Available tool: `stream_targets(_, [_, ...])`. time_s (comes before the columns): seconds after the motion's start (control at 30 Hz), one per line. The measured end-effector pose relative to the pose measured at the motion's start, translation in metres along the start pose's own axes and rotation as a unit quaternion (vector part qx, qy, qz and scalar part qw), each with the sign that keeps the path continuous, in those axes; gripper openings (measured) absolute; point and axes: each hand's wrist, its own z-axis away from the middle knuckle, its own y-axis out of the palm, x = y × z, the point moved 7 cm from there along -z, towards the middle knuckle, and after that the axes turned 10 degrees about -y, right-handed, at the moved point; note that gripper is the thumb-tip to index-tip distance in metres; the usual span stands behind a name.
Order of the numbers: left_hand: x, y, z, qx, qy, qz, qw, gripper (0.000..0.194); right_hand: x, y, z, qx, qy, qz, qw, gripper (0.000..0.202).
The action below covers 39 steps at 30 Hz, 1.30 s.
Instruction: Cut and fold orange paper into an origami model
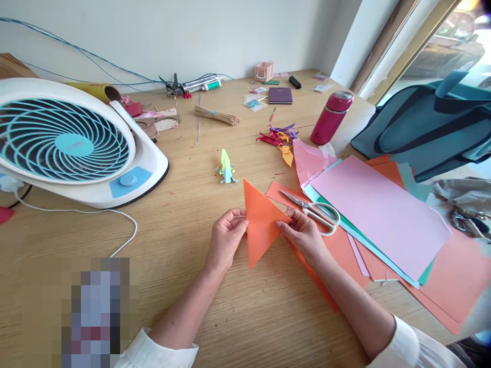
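An orange paper triangle (261, 222), apparently folded, is held up above the table between both hands. My left hand (227, 232) pinches its left edge between thumb and fingers. Its right corner is gripped by my right hand (303, 230), thumb in front and fingers behind. Just beyond the right hand lie scissors (322, 214) with white handles, on orange paper. A small green and blue folded-paper figure (226, 168) stands on the table past the triangle.
Coloured paper sheets (383, 214) are stacked at right, before a blue bag (422, 128). A magenta flask (332, 117) stands behind them, near paper scraps (280, 137). A white fan (141, 153) occupies the left; a stick bundle (217, 115) lies farther back.
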Motion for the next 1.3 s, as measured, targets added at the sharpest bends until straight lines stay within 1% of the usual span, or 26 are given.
stream_targets(0.23, [0.0,0.0,0.0,-0.01,-0.008,0.026,1.0,0.021,0.0,-0.001,0.0,-0.003,-0.006,0.011,1.0,0.042])
stream_targets(0.47, [0.001,-0.001,-0.001,-0.008,-0.001,0.004,1.0,0.02,0.006,-0.006,0.0,-0.029,-0.024,0.038,0.999,0.038])
stream_targets(0.7, [-0.001,0.003,0.0,0.019,0.005,-0.035,0.999,0.024,0.005,-0.01,-0.001,-0.05,-0.026,0.032,0.998,0.039])
stream_targets(0.87, [-0.005,0.002,0.001,0.022,0.02,-0.065,0.997,0.024,0.006,-0.01,-0.002,-0.046,-0.025,0.021,0.998,0.037])
stream_targets(1.03, [-0.002,0.0,-0.002,0.03,0.022,-0.075,0.996,0.021,0.007,-0.009,-0.002,-0.041,-0.03,0.023,0.998,0.035])
stream_targets(1.3, [0.001,-0.005,-0.006,0.001,0.03,-0.059,0.998,0.014,0.007,-0.005,0.0,-0.022,-0.025,0.015,0.999,0.035])
